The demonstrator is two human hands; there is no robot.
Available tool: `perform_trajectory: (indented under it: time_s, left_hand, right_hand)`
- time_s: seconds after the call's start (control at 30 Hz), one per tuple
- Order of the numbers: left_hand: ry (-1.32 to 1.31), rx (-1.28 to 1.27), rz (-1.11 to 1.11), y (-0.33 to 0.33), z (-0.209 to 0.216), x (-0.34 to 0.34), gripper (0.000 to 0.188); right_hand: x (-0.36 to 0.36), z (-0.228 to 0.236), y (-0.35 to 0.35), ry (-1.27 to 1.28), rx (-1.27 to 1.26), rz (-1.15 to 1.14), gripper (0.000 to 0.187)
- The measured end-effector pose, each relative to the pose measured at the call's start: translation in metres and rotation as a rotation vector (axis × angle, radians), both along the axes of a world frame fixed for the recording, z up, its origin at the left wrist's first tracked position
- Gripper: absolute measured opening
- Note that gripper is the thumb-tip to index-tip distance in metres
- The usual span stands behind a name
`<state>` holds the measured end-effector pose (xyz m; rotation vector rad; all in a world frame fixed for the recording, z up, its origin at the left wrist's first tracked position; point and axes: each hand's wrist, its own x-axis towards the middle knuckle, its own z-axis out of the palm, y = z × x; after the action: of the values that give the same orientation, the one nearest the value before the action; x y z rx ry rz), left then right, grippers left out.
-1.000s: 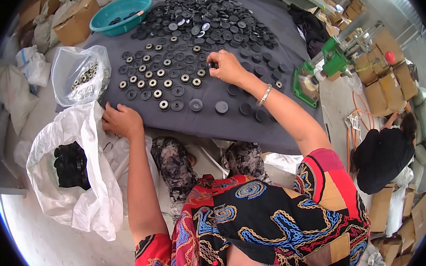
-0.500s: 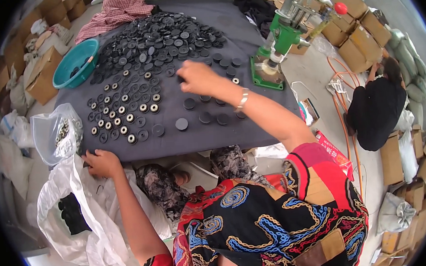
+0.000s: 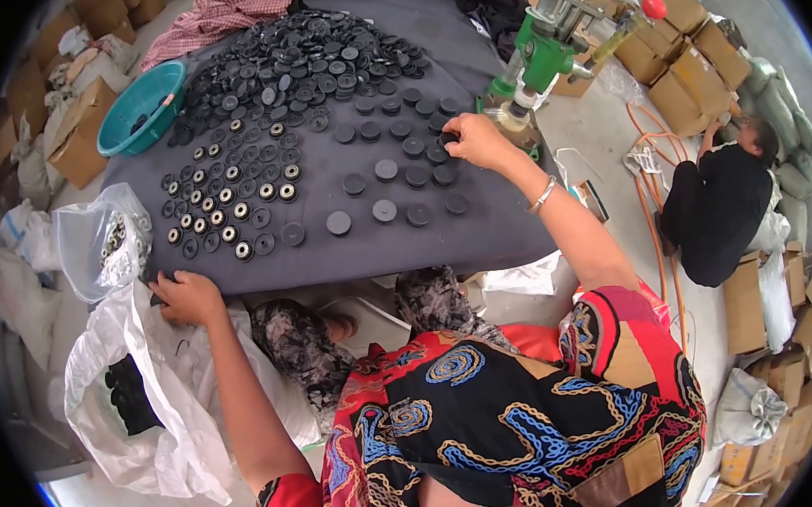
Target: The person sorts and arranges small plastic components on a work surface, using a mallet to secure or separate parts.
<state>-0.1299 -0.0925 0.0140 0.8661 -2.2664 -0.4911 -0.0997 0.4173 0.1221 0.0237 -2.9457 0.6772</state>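
Note:
My right hand (image 3: 481,143) is over the right side of the dark table cloth (image 3: 316,175), its fingers closed on a black round cap (image 3: 450,138). Around it stand several thick black caps, among them a matte one (image 3: 386,170). My left hand (image 3: 188,297) lies at the near left table edge, fingers apart, beside a white sack (image 3: 152,384) with black pieces inside. To the left, flat black discs are spread out, some bearing metal rings (image 3: 243,250). Behind them rises a large heap of loose black discs (image 3: 308,58).
A teal basin (image 3: 142,110) stands at the left table edge, near a clear bag of metal rings (image 3: 104,242). A green hand press (image 3: 543,60) with a red knob is at the right corner. Another person (image 3: 722,194) crouches on the floor at right, near cardboard boxes (image 3: 687,92).
My right hand has moved right, from the middle of the cloth to the caps near the press. More caps show where it was. My left hand has hardly moved.

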Motion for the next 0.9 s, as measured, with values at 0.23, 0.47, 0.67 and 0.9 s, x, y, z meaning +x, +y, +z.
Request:
perform_trajectory:
  time_s: [0.23, 0.47, 0.67, 0.9]
  left_hand:
    - [0.032, -0.042, 0.002, -0.005, -0.006, 0.0, 0.043]
    - [0.049, -0.042, -0.006, -0.008, -0.009, -0.007, 0.042]
    - [-0.03, -0.314, 0.023, -0.036, -0.023, -0.005, 0.041]
    - [-0.03, -0.327, 0.035, -0.038, -0.035, -0.021, 0.044]
  right_hand:
    - [-0.01, -0.004, 0.007, -0.069, 0.056, -0.002, 0.032]
    - [-0.004, 0.002, 0.002, -0.006, 0.216, 0.045, 0.025]
    - [-0.021, -0.021, -0.006, 0.058, 0.252, 0.11, 0.021]
    - [-0.017, -0.035, -0.005, 0.184, 0.245, 0.096, 0.013]
